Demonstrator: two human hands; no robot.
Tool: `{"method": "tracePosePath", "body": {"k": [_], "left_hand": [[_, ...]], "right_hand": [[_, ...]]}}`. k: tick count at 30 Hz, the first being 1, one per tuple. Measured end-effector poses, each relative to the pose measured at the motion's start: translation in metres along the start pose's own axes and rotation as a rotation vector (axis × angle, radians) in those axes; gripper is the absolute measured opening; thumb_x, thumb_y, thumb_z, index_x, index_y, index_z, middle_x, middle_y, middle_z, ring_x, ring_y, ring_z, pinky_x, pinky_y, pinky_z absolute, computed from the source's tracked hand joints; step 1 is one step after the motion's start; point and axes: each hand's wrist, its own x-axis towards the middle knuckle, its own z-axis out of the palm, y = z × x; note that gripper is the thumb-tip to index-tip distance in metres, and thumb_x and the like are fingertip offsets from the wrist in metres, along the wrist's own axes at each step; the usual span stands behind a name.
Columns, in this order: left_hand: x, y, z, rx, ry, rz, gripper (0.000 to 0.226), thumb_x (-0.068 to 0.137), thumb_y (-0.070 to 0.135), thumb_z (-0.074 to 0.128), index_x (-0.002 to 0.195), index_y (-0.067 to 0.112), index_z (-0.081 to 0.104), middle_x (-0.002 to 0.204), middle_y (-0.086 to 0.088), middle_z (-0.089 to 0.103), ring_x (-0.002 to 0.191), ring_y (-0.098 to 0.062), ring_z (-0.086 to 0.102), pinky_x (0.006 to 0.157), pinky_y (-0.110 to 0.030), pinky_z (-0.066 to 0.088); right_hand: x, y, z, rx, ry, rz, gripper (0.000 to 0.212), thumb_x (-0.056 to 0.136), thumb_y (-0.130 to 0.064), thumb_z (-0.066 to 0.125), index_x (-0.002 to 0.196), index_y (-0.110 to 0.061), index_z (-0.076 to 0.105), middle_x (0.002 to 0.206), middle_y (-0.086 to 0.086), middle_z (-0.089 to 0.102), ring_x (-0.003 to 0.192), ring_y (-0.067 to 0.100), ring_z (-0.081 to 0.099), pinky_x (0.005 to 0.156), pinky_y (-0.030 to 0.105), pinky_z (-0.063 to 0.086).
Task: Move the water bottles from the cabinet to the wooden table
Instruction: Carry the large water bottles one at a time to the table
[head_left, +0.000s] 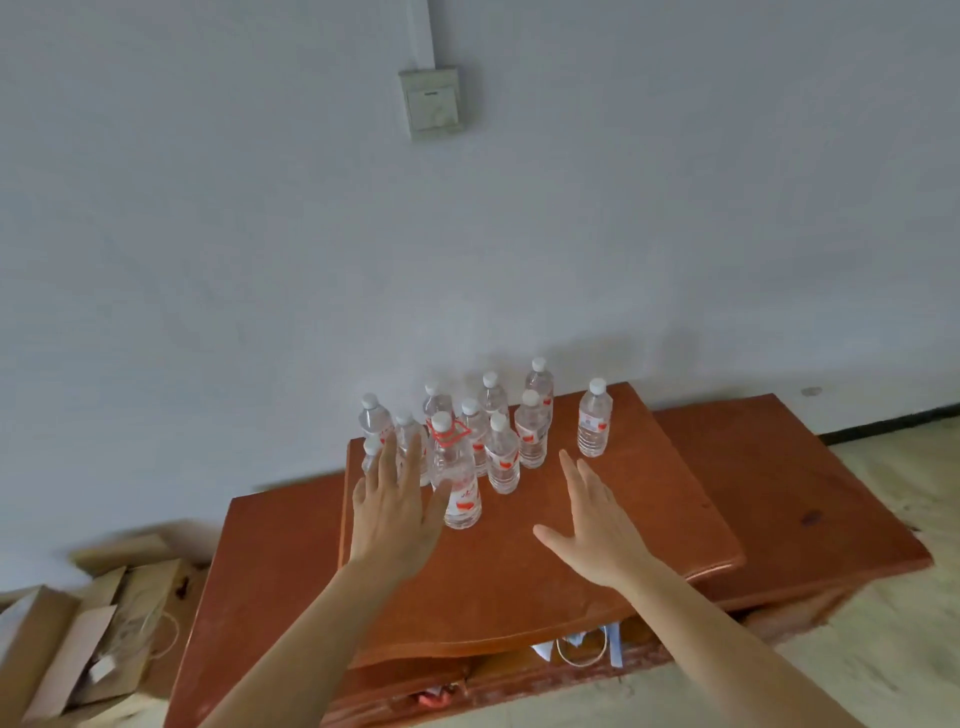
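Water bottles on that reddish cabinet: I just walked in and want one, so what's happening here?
A person reaches the left hand and right hand, both open, toward the water bottles standing upright on the cabinet. The left hand is in front of the leftmost ones, beside the large bottle with a red handle. The right hand is over bare wood. Neither holds a bottle yet.

Bottle labels (464, 500) seemingly illegible
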Motion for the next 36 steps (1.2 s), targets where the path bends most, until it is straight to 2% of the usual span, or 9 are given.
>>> {"method": "tracePosePath", "body": {"k": [6, 9, 11, 13, 16, 22, 28, 33, 36], "left_hand": [[0.101, -0.019, 0.038, -0.129, -0.091, -0.034, 0.084, 0.09, 0.077, 0.023, 0.158, 0.034, 0.0, 0.168, -0.002, -0.003, 0.155, -0.027, 0.001, 0.121, -0.051, 0.013], [0.164, -0.028, 0.066, -0.131, -0.207, 0.013, 0.087, 0.083, 0.086, 0.022, 0.156, 0.04, 0.009, 0.166, -0.001, 0.013, 0.152, -0.03, 0.015, 0.117, -0.054, 0.024], [0.189, -0.034, 0.086, -0.137, -0.266, 0.019, 0.074, 0.087, 0.081, 0.03, 0.148, 0.038, 0.032, 0.151, -0.004, 0.046, 0.136, -0.03, 0.046, 0.102, -0.052, 0.046], [0.194, -0.038, 0.102, -0.263, -0.202, 0.01, 0.045, 0.097, 0.062, 0.043, 0.13, 0.032, 0.047, 0.109, -0.002, 0.07, 0.096, -0.025, 0.069, 0.074, -0.039, 0.055], [0.182, -0.039, 0.116, -0.396, -0.037, -0.038, 0.022, 0.1, 0.048, 0.051, 0.111, 0.03, 0.049, 0.084, 0.008, 0.067, 0.071, -0.015, 0.067, 0.057, -0.028, 0.052], [0.153, -0.05, 0.127, -0.573, 0.132, -0.132, 0.028, 0.095, 0.047, 0.058, 0.113, 0.026, 0.054, 0.091, 0.023, 0.063, 0.078, 0.006, 0.065, 0.06, -0.008, 0.049], [0.144, -0.052, 0.135, -0.561, 0.269, -0.239, 0.03, 0.098, 0.051, 0.051, 0.113, 0.026, 0.044, 0.104, 0.016, 0.069, 0.077, -0.003, 0.07, 0.056, -0.016, 0.053], [0.124, -0.032, 0.121, -0.595, 0.37, -0.554, 0.033, 0.096, 0.053, 0.052, 0.104, 0.022, 0.045, 0.08, 0.012, 0.061, 0.067, 0.003, 0.061, 0.052, -0.012, 0.045], [0.105, -0.004, 0.106, -0.604, 0.391, -0.633, 0.04, 0.092, 0.058, 0.049, 0.103, 0.02, 0.046, 0.082, 0.009, 0.06, 0.069, 0.004, 0.059, 0.054, -0.016, 0.046]], "right_hand": [[0.07, 0.003, 0.048, 0.118, -0.178, 0.045, 0.104, 0.09, -0.064, 0.06, 0.155, -0.044, -0.019, 0.171, -0.002, -0.003, 0.156, 0.023, 0.011, 0.12, 0.05, 0.029], [0.105, -0.001, 0.08, 0.193, -0.228, 0.093, 0.106, 0.088, -0.064, 0.063, 0.157, -0.041, -0.014, 0.171, -0.006, 0.001, 0.156, 0.018, 0.013, 0.122, 0.046, 0.028], [0.126, -0.001, 0.101, 0.2, -0.301, 0.134, 0.107, 0.087, -0.063, 0.065, 0.158, -0.04, -0.011, 0.17, -0.007, 0.003, 0.155, 0.017, 0.015, 0.122, 0.046, 0.028], [0.138, 0.001, 0.125, 0.198, -0.36, 0.16, 0.109, 0.086, -0.062, 0.067, 0.158, -0.039, -0.01, 0.17, -0.007, 0.004, 0.155, 0.018, 0.016, 0.122, 0.048, 0.028], [0.153, 0.004, 0.154, 0.253, -0.411, 0.186, 0.114, 0.082, -0.062, 0.071, 0.158, -0.039, -0.01, 0.17, -0.007, 0.005, 0.155, 0.016, 0.016, 0.122, 0.043, 0.028], [0.188, 0.007, 0.204, 0.325, -0.412, 0.145, 0.127, 0.069, -0.069, 0.08, 0.156, -0.044, -0.008, 0.17, -0.009, 0.006, 0.155, 0.018, 0.019, 0.119, 0.045, 0.029], [0.213, -0.005, 0.231, 0.486, -0.229, -0.005, 0.095, 0.073, -0.044, 0.089, 0.151, -0.027, 0.036, 0.151, -0.005, 0.047, 0.14, 0.011, 0.043, 0.116, 0.035, 0.042], [0.19, 0.016, 0.2, 0.349, -0.369, -0.135, 0.096, 0.078, -0.042, 0.086, 0.154, -0.027, 0.03, 0.153, -0.004, 0.041, 0.142, 0.015, 0.041, 0.113, 0.039, 0.045], [0.166, 0.033, 0.161, 0.266, -0.423, -0.241, 0.098, 0.075, -0.054, 0.084, 0.152, -0.029, 0.03, 0.15, -0.007, 0.043, 0.14, 0.013, 0.042, 0.113, 0.041, 0.045]]}}
